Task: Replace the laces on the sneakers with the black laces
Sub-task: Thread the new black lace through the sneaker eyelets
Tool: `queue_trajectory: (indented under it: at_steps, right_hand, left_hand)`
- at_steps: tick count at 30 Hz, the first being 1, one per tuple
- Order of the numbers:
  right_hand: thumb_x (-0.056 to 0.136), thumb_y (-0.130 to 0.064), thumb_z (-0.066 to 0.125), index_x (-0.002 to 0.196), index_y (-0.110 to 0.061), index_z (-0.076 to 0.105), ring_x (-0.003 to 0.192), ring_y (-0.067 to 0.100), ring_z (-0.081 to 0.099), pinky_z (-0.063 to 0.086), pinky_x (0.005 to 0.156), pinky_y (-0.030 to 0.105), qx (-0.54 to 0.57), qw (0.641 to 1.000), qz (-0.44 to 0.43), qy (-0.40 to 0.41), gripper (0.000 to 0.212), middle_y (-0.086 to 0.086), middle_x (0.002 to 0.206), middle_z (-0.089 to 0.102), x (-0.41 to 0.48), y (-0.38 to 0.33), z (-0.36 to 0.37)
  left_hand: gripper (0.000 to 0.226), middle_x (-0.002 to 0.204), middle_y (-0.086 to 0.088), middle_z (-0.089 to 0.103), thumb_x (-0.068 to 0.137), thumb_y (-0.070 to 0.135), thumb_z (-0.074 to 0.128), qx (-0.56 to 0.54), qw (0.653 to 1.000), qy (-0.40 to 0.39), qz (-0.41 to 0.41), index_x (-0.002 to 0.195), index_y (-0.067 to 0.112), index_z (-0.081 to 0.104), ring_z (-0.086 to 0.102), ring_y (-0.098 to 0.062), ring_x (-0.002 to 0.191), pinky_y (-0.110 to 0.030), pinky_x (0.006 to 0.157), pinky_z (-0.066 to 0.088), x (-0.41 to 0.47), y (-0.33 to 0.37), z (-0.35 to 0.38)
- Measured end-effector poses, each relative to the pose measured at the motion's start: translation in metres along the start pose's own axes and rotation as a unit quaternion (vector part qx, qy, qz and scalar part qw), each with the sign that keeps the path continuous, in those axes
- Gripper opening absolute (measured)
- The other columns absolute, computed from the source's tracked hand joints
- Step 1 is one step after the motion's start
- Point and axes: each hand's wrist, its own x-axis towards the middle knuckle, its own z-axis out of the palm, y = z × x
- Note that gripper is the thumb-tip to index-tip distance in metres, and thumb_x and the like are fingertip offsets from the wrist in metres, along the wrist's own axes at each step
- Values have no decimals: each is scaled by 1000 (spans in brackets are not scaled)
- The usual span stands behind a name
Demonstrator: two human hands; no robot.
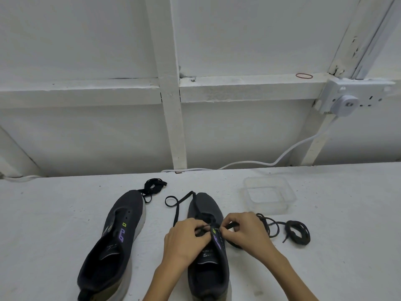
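Observation:
Two dark grey sneakers stand on the white table. The left sneaker (115,240) has no lace in its eyelets. My left hand (184,240) and my right hand (245,231) both sit on the right sneaker (208,257), each pinching part of a black lace (176,210) at the eyelets. That lace loops out past the toe to the left. A bundled black lace (155,185) lies beyond the left sneaker's toe. Another dark lace (295,231) lies coiled to the right of my right hand.
A clear plastic container (269,195) sits behind my right hand. A white cable (282,157) runs from a wall socket (351,98) down along the table's back edge. A red rubber band (303,76) lies on the wall ledge.

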Motion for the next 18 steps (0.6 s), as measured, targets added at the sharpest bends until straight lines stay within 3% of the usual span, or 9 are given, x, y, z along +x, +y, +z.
queue_trajectory:
  at_steps: [6,12,15,18]
  right_hand:
    - [77,-25,67,69,-31,63,45,11,39,32,53,26,-5,999,-27,-31,11,-13,40,45,3,5,-1]
    - [82,-28,65,74,-31,61,45,6,41,30,49,20,-52,995,-46,-69,9,-11,48,46,10,-2,-7]
    - [83,-23,65,77,-24,63,44,4,44,29,49,19,-38,992,-50,-105,7,-15,48,51,16,-5,-12]
    - [82,-16,65,80,-15,68,44,3,42,31,50,15,-4,989,-45,-137,4,-7,61,58,21,-7,-12]
  left_hand:
    - [14,98,22,66,84,42,64,-37,999,14,-16,97,41,70,60,1,95,-20,76,45,-3,-1,7]
    - [14,96,20,66,85,40,66,-48,998,27,3,97,39,70,61,0,92,-21,76,48,-3,-1,11]
    - [14,95,19,66,84,37,68,-60,998,33,13,97,37,71,61,-1,91,-25,80,51,-3,-1,12]
    - [14,96,20,67,83,34,69,-66,997,34,10,98,36,71,61,-1,91,-26,81,52,-4,-1,14]
